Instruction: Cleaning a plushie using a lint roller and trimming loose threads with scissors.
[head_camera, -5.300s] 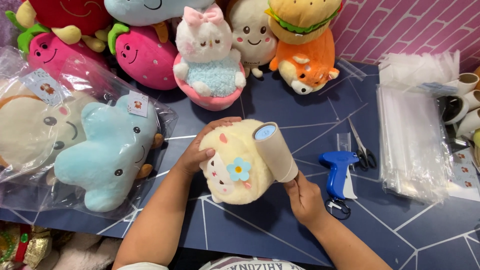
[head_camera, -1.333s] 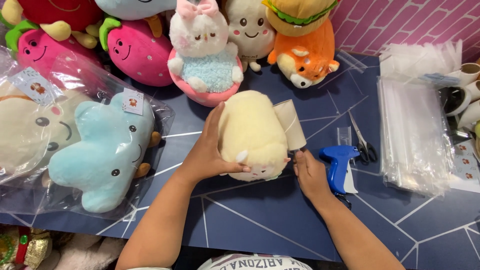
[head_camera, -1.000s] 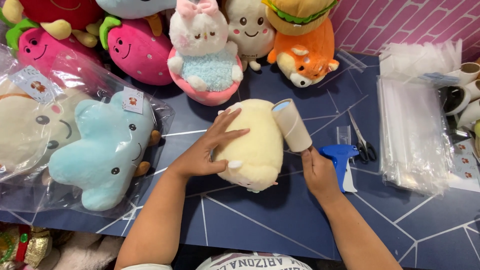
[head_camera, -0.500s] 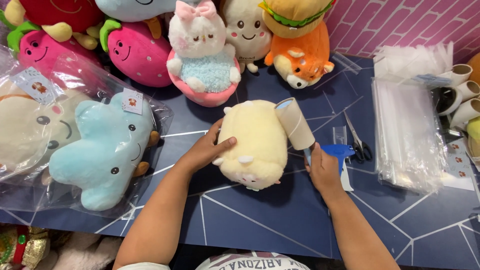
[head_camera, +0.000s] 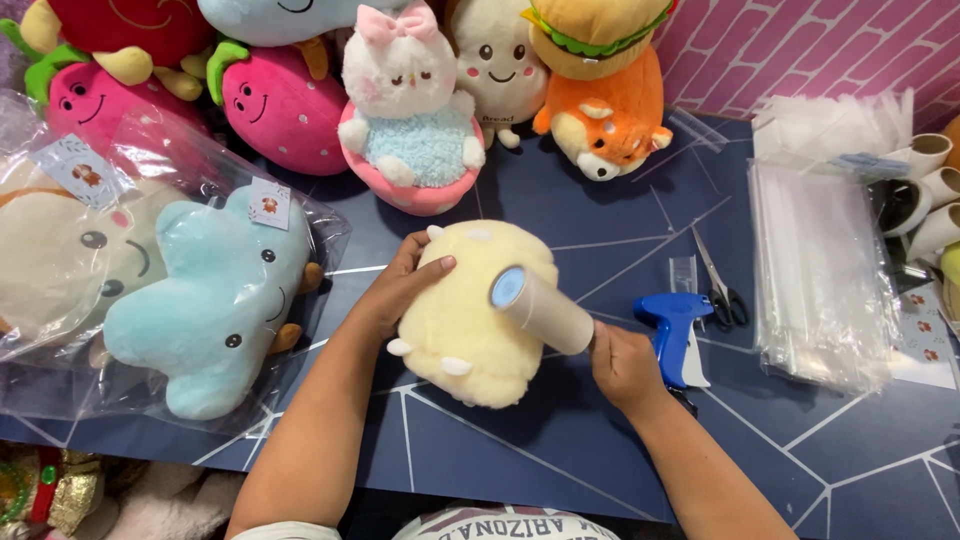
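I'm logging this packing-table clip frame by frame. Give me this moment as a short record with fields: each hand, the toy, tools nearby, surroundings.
left hand: left hand pressed on the cream plush toy
right hand: right hand grips a lint roller, its roll resting on the toy
toy: lies face down on the blue table
tools nearby: blue tagging gun, scissors
surroundings: stack of clear bags to the right; bagged blue plush to the left

A dark blue tabletop (head_camera: 520, 470) carries plush toys (head_camera: 420, 130) far, bagged toys (head_camera: 200, 300) left, scissors (head_camera: 718, 285), clear bags (head_camera: 820, 280) right.
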